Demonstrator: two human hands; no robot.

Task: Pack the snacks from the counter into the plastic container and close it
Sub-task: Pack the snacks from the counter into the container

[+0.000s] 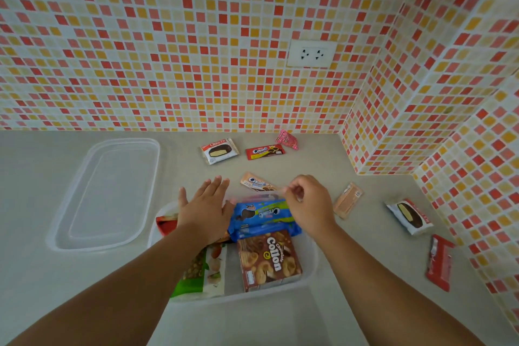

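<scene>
Left hand (206,206) flat, fingers spread, over clear rectangular plastic container (307,275); right hand (307,203) curled at far rim, grasp unclear. Blue cream-biscuit packs (262,215), brown Collon box (268,258) inside.

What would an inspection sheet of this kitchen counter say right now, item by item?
Surface: plain grey counter, dry, no spills seen.
Job's things: clear plastic container holding a brown Collon box, blue Cream-O packs, a green nut bag and a red packet; its clear lid lies apart, to the left.
Clutter: seven small snacks outside the container, among them a Choco Pie pack and a red wafer bar.
Hands: left hand flat and open over the container; right hand curled at the far rim, what it pinches unclear.
Cables: nothing seen.
Surroundings: orange-and-red mosaic tile wall with a white double socket.
</scene>
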